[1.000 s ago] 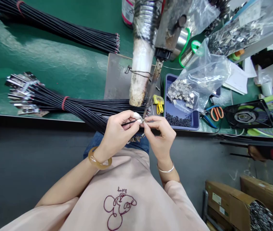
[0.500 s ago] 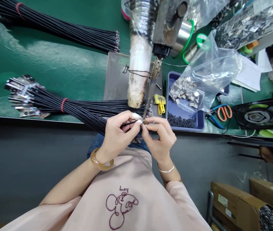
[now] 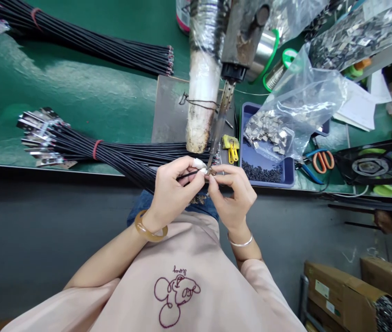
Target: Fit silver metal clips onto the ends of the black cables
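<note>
From where I stand, the left hand (image 3: 180, 186) pinches a black cable (image 3: 187, 175), its end just under the iron (image 3: 219, 124) at the bench edge. The right hand (image 3: 234, 196) pinches what looks like a small metal piece (image 3: 212, 172), mostly hidden by fingers. With fingertips this near the tip, a slip could burn skin; a wobble in either pinch could push the joint crooked. The iron's shaft is slim, perforated metal; beside it hangs a stained white tube (image 3: 201, 92), wrapped in glossy film. Smooth cables lie in a banded bundle (image 3: 123, 161).
</note>
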